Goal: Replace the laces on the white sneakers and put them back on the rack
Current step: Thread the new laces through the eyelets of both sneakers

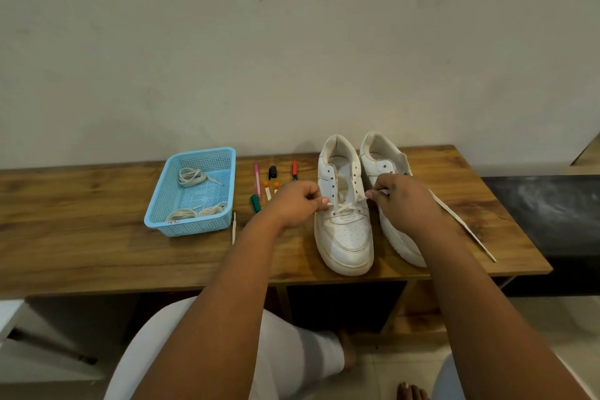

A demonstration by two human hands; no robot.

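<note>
Both hands pinch flat lace ends on the perforated sneaker.

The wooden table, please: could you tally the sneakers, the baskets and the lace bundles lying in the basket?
White leather sneakers: 2
Light blue perforated plastic basket: 1
Coiled cream lace bundles inside it: 3
Total: 6

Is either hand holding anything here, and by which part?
Each hand pinches one end of the lace threaded through the left sneaker: left hand near the tip, right hand at the other end.
</note>
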